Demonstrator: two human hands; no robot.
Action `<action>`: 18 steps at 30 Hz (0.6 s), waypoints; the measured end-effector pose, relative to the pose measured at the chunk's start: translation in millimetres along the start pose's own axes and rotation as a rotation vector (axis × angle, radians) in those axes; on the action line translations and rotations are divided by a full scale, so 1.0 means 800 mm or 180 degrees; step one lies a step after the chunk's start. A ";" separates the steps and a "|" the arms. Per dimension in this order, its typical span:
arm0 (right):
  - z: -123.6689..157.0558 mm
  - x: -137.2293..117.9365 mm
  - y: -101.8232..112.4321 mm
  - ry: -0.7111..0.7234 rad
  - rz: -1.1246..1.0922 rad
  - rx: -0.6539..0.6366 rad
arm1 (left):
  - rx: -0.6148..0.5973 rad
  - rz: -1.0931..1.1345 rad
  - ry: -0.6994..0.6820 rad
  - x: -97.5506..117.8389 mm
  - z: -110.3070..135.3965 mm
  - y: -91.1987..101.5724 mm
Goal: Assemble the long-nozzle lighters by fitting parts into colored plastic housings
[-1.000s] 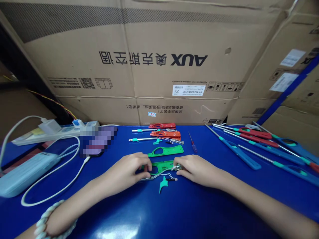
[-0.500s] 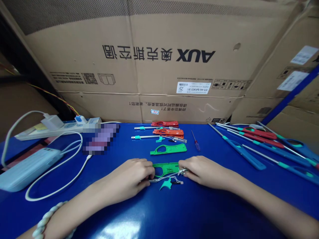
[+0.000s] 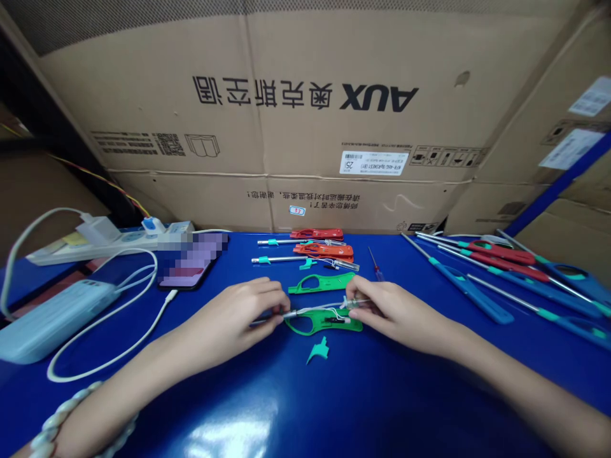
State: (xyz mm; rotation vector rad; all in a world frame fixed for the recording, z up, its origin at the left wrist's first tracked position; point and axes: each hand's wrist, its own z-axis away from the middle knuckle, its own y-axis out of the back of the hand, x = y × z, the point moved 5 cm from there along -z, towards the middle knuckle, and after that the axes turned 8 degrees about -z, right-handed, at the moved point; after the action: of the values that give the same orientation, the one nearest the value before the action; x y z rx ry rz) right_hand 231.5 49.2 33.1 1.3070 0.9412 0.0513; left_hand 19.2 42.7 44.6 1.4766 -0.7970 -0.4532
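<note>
My left hand [image 3: 261,304] pinches a thin metal lighter tube [image 3: 290,313]. Between the fingers of my right hand [image 3: 389,308] is a clear lighter fuel tank [image 3: 352,303], joined to the tube by a thin pale hose and white wires. Both parts hang just over a green lighter handle half [image 3: 301,325], with a small black igniter [image 3: 334,320] in front of its right portion. A second green handle half [image 3: 319,284] lies behind. Nearer me rests a loose teal trigger [image 3: 319,350]. Fingers hide the tube's left end and part of the tank.
Behind lie red and orange handles [image 3: 322,251] with tubes, and a screwdriver [image 3: 376,264]. Several long blue and red lighters [image 3: 477,292] are at right. A phone [image 3: 191,264], power bank [image 3: 62,321], cables and power strip [image 3: 128,238] fill the left. A cardboard box [image 3: 286,140] stands behind.
Both hands have lifted the tube and fuel tank from in front of the green handle half to over it, the igniter moving along. The teal trigger stays on the table.
</note>
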 end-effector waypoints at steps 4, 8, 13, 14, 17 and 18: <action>-0.005 0.002 -0.010 0.0179 -0.0002 0.0221 | -0.0010 -0.0035 0.0002 -0.014 -0.001 -0.006; -0.008 0.004 -0.022 0.0265 0.0200 0.0270 | -0.0130 0.0037 -0.0011 -0.025 -0.003 -0.014; -0.007 0.000 -0.027 0.0347 0.0385 0.0371 | -0.0186 0.0093 -0.0029 -0.031 -0.001 -0.013; -0.007 -0.001 -0.027 0.0377 0.0403 0.0402 | -0.0192 0.0103 -0.0029 -0.032 -0.001 -0.012; -0.006 -0.004 -0.029 0.0439 0.0488 0.0458 | -0.0226 0.0101 -0.0029 -0.034 0.000 -0.014; -0.006 -0.004 -0.030 0.0441 0.0534 0.0453 | -0.0248 0.0091 -0.0035 -0.034 0.000 -0.015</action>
State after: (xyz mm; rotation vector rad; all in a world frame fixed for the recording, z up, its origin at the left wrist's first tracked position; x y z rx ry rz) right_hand 215.1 44.0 14.9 1.5278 0.9642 0.2102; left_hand 3.6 61.1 28.0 1.3900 -0.7996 -0.4661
